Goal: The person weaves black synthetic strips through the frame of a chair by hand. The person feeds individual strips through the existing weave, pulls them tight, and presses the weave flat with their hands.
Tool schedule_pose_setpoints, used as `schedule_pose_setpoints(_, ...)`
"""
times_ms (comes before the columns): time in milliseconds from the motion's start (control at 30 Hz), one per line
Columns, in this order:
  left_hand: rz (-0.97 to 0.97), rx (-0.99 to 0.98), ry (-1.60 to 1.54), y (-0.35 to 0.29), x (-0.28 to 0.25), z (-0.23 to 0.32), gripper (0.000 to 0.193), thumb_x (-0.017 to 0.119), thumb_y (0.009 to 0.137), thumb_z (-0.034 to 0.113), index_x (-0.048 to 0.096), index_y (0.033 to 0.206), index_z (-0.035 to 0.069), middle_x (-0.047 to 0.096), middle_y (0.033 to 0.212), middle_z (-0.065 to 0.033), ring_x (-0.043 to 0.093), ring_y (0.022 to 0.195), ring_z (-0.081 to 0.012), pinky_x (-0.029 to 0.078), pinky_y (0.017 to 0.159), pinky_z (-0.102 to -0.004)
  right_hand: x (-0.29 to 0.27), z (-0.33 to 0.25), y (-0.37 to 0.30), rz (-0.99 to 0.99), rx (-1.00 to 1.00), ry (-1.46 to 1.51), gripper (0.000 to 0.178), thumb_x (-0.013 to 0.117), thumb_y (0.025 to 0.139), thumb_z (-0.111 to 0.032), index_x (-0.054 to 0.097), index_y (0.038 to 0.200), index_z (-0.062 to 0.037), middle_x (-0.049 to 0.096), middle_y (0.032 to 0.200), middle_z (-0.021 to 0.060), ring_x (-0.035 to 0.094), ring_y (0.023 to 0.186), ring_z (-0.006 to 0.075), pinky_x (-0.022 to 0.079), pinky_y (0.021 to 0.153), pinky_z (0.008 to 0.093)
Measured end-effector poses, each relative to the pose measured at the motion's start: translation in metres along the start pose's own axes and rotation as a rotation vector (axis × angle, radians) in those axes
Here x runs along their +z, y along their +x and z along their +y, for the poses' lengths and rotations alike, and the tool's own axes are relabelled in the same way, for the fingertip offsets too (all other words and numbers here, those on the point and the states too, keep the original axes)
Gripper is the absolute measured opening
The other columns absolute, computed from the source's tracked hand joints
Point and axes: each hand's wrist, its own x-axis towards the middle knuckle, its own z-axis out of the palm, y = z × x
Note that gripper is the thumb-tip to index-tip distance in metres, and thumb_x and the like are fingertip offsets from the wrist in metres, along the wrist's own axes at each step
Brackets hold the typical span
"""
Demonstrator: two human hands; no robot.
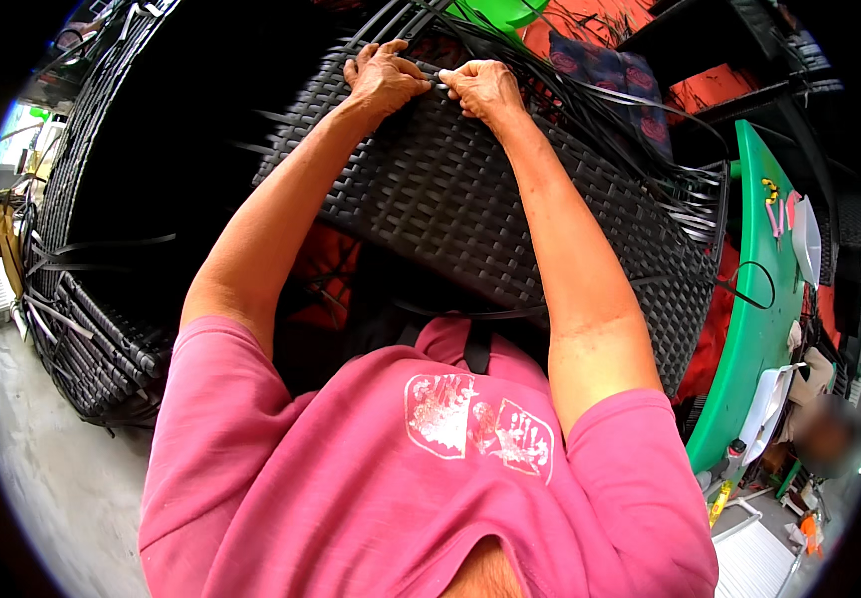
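Across my lap lies a woven black panel of flat plastic strips. Both arms reach out to its far edge. There my left hand is bent over the weave, its thumb and index finger pinched on a strip. Just to the right of it, my right hand pinches at the same edge with thumb and forefinger, and a pale bit shows at the fingertips. Loose black strips fan out beyond the panel's far edge and gather at its right corner.
On the left stands a large black woven piece with loose strip ends. A green table at the right holds pink-handled pliers and a white tray. Beyond the panel are a patterned cushion and a bright green object.
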Motion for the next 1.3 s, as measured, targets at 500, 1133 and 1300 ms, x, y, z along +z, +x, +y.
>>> schedule_pose_setpoints(500, 0.256, 0.202, -0.633, -0.015, -0.067, 0.037, 0.006, 0.064, 0.078, 0.002, 0.067, 0.081, -0.002, 0.064, 0.088, -0.0013, 0.057, 0.078, -0.0075, 0.045, 0.071, -0.0215, 0.009, -0.014, -0.003, -0.205, -0.409, 0.579, 0.018, 0.065, 0.081, -0.014, 0.068, 0.095, -0.0016, 0.065, 0.073, 0.0017, 0.058, 0.058, 0.0060, 0.050, 0.049, 0.0194)
schedule_pose_setpoints(1133, 0.310, 0.255, 0.335, -0.032, -0.022, -0.010, 0.022, 0.061, 0.082, 0.021, 0.063, 0.101, 0.011, 0.051, 0.117, -0.0065, 0.041, 0.116, -0.0277, 0.029, 0.096, -0.0427, 0.032, -0.023, 0.004, 0.292, -0.449, -0.463, 0.011, 0.063, 0.064, -0.013, 0.069, 0.069, -0.0045, 0.065, 0.071, 0.0179, 0.066, 0.070, 0.0324, 0.054, 0.064, 0.0376)
schedule_pose_setpoints(1300, 0.317, 0.266, 0.326, -0.033, -0.021, -0.010, 0.022, 0.059, 0.083, 0.022, 0.063, 0.103, 0.011, 0.052, 0.116, -0.0060, 0.041, 0.117, -0.0256, 0.028, 0.096, -0.0424, 0.032, -0.017, 0.001, 0.328, -0.446, -0.458, 0.011, 0.065, 0.064, -0.012, 0.068, 0.070, -0.0033, 0.065, 0.073, 0.0196, 0.066, 0.072, 0.0343, 0.055, 0.063, 0.0390)
